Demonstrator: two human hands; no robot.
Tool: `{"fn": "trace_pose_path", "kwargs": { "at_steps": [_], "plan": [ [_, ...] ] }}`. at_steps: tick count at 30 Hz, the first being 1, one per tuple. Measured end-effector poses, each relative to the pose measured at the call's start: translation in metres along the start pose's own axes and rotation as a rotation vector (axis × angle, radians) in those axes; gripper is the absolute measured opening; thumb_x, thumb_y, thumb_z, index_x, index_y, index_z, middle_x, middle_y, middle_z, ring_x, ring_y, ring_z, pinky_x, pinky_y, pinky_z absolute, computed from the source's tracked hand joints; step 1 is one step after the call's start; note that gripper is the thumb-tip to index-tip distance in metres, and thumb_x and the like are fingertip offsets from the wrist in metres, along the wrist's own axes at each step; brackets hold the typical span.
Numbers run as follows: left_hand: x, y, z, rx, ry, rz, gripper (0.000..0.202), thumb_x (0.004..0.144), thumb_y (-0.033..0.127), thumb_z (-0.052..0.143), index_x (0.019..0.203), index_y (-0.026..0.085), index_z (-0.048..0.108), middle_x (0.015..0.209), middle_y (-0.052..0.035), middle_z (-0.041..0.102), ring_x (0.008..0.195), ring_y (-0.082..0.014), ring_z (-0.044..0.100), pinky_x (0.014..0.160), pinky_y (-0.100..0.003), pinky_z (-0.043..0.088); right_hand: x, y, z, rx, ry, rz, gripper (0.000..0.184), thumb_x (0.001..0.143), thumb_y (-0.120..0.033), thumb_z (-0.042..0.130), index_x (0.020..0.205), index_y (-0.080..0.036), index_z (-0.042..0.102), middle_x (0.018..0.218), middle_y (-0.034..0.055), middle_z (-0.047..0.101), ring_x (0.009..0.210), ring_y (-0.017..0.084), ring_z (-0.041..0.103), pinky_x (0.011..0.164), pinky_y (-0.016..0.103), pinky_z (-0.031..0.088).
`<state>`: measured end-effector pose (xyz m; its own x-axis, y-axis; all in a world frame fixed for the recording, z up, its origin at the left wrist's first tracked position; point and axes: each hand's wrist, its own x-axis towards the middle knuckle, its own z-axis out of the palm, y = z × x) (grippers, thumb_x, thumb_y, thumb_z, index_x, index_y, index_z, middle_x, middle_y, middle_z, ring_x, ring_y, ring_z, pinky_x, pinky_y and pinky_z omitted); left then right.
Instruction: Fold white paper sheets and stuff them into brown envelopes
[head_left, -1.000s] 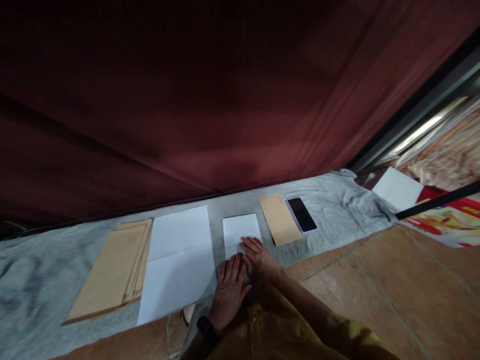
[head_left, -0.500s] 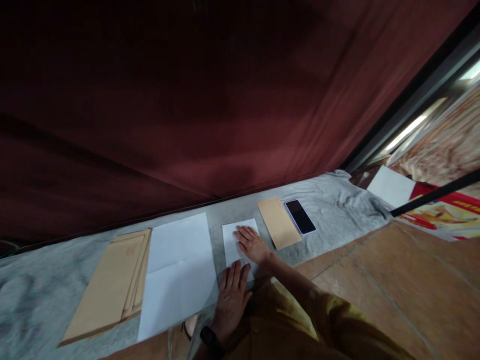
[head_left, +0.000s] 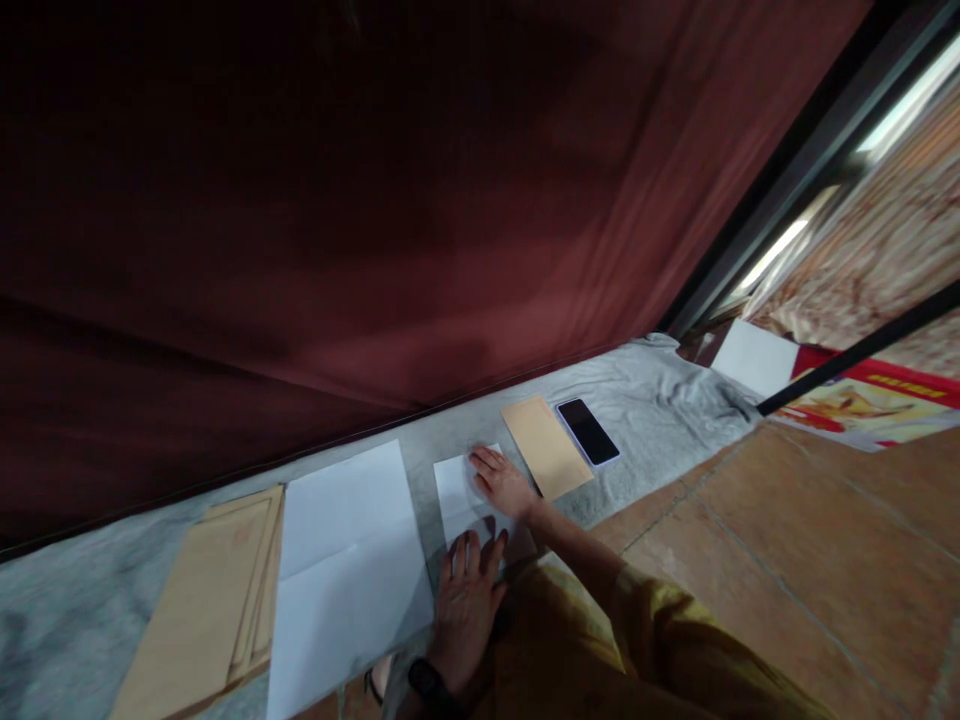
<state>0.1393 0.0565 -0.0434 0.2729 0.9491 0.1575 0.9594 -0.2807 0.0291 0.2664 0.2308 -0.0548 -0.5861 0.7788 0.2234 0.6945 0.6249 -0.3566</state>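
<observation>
A small folded white paper [head_left: 455, 492] lies on the grey cloth [head_left: 90, 600]. My right hand [head_left: 501, 481] rests flat on its far right part, fingers stretched out. My left hand [head_left: 466, 598], with a black band at the wrist, lies flat on the paper's near edge, fingers spread. To the left sits a large white sheet [head_left: 346, 560] with a crease across it. A single brown envelope [head_left: 545, 444] is just right of my right hand.
A stack of brown envelopes [head_left: 199, 610] lies at the far left. A black phone [head_left: 587, 431] sits beside the single envelope. A dark red curtain [head_left: 375, 220] hangs behind. Tiled floor [head_left: 787, 520] spreads right, with another white sheet [head_left: 752, 357] and a black rod [head_left: 855, 352].
My right hand has slid away from me up the small folded paper. My left hand has stayed pressed on its near edge. The view has tilted up and to the left.
</observation>
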Motion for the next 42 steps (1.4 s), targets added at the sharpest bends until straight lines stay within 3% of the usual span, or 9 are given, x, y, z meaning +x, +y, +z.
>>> {"fn": "trace_pose_path", "kwargs": {
  "at_steps": [5, 11, 16, 21, 24, 32, 38, 40, 42],
  "plan": [
    [0.005, 0.006, 0.0, -0.01, 0.006, 0.009, 0.049, 0.086, 0.02, 0.058, 0.135, 0.021, 0.058, 0.138, -0.0143, 0.058, 0.131, -0.0339, 0.052, 0.107, -0.054, 0.045, -0.062, -0.006, -0.005, 0.055, 0.007, -0.045, 0.042, 0.1, -0.025, 0.05, 0.14, -0.015, 0.054, 0.148, 0.0127, 0.053, 0.139, 0.022, 0.047, 0.117, 0.042, 0.04],
    [0.007, 0.015, -0.001, -0.068, -0.032, 0.156, 0.067, 0.077, 0.005, 0.05, 0.144, 0.011, 0.046, 0.155, -0.0165, 0.044, 0.145, -0.0283, 0.04, 0.115, -0.046, 0.041, -0.12, -0.018, -0.021, 0.135, 0.013, 0.005, 0.04, 0.104, -0.031, 0.043, 0.141, -0.02, 0.054, 0.146, 0.0101, 0.056, 0.135, 0.022, 0.052, 0.114, 0.043, 0.045],
    [0.014, 0.016, 0.002, -0.079, -0.056, 0.133, 0.064, 0.083, 0.009, 0.047, 0.147, 0.015, 0.042, 0.152, -0.0162, 0.048, 0.141, -0.0289, 0.045, 0.112, -0.05, 0.043, -0.105, -0.014, -0.024, 0.081, 0.037, 0.024, 0.04, 0.103, -0.03, 0.044, 0.14, -0.018, 0.055, 0.147, 0.0111, 0.055, 0.137, 0.023, 0.05, 0.115, 0.044, 0.043],
    [0.016, 0.019, 0.01, -0.069, -0.086, 0.134, 0.043, 0.088, 0.013, 0.048, 0.13, 0.018, 0.06, 0.139, -0.014, 0.06, 0.135, -0.0312, 0.05, 0.109, -0.054, 0.043, -0.065, -0.01, -0.01, -0.002, -0.01, 0.055, 0.048, 0.1, -0.027, 0.048, 0.144, -0.009, 0.05, 0.154, 0.0152, 0.045, 0.142, 0.026, 0.042, 0.117, 0.044, 0.04],
    [0.016, 0.022, 0.013, -0.049, -0.092, 0.146, 0.037, 0.089, 0.012, 0.049, 0.121, 0.019, 0.067, 0.129, -0.0133, 0.065, 0.133, -0.0322, 0.051, 0.107, -0.055, 0.043, -0.042, -0.005, -0.003, 0.0, -0.011, 0.1, 0.046, 0.099, -0.023, 0.047, 0.142, -0.008, 0.052, 0.151, 0.0154, 0.049, 0.14, 0.025, 0.046, 0.117, 0.042, 0.04],
    [0.018, 0.028, 0.0, -0.071, -0.074, 0.204, 0.05, 0.092, 0.01, 0.044, 0.138, 0.025, 0.056, 0.142, -0.0102, 0.058, 0.136, -0.0281, 0.05, 0.11, -0.051, 0.042, -0.007, 0.006, 0.0, 0.044, -0.026, 0.178, 0.047, 0.096, -0.015, 0.046, 0.142, -0.008, 0.053, 0.148, 0.0166, 0.052, 0.139, 0.025, 0.046, 0.119, 0.043, 0.036],
    [0.001, 0.025, -0.003, -0.247, -0.108, 0.209, 0.048, 0.092, 0.022, 0.051, 0.14, 0.024, 0.054, 0.151, -0.0097, 0.051, 0.143, -0.0285, 0.041, 0.115, -0.051, 0.039, -0.047, -0.004, -0.008, 0.11, 0.051, 0.151, 0.049, 0.094, -0.015, 0.05, 0.143, -0.012, 0.051, 0.153, 0.0166, 0.045, 0.143, 0.027, 0.04, 0.118, 0.046, 0.037],
    [-0.007, 0.013, -0.003, -0.334, -0.06, 0.07, 0.049, 0.094, 0.022, 0.047, 0.143, 0.023, 0.049, 0.155, -0.0098, 0.045, 0.145, -0.0275, 0.038, 0.115, -0.049, 0.041, -0.077, -0.006, -0.012, 0.23, 0.115, 0.139, 0.05, 0.095, -0.015, 0.049, 0.144, -0.017, 0.051, 0.151, 0.0152, 0.048, 0.139, 0.026, 0.046, 0.113, 0.046, 0.043],
    [-0.011, -0.004, -0.003, -0.432, 0.016, -0.188, 0.051, 0.098, 0.023, 0.04, 0.148, 0.022, 0.043, 0.157, -0.0113, 0.042, 0.145, -0.0259, 0.039, 0.113, -0.047, 0.043, -0.109, -0.009, -0.016, 0.347, 0.151, 0.171, 0.048, 0.095, -0.015, 0.047, 0.143, -0.021, 0.051, 0.146, 0.0135, 0.052, 0.132, 0.025, 0.052, 0.109, 0.046, 0.047]
  ]
}}
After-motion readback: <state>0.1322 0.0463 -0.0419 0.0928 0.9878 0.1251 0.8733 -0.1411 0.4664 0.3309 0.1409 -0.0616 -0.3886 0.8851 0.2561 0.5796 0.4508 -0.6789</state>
